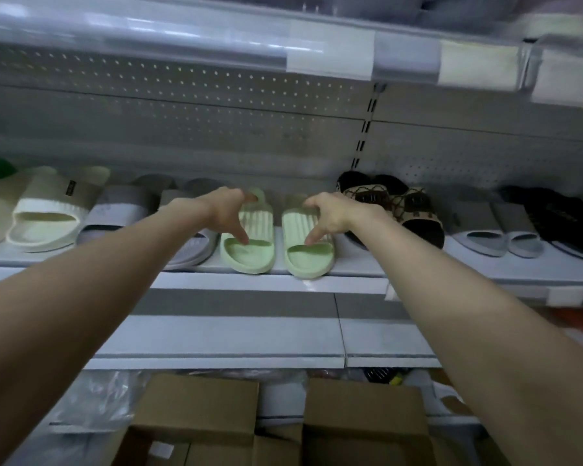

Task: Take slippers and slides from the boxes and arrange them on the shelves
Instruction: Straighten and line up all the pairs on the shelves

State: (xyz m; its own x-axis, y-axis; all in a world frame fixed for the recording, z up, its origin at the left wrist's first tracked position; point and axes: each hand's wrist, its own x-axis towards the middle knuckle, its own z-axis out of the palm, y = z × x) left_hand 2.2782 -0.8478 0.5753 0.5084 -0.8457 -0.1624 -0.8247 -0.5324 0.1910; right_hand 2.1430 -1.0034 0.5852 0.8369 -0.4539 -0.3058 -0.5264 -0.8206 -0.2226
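Your left hand (228,210) grips the left green slide (249,255) by its strap, your right hand (327,213) the right green slide (308,260), both at the front edge of the shelf (357,264).

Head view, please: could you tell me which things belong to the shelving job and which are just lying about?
Job: left hand, right hand, left green slide, right green slide, shelf, cardboard boxes.
Lying about: plastic wrap, shelf-edge labels.
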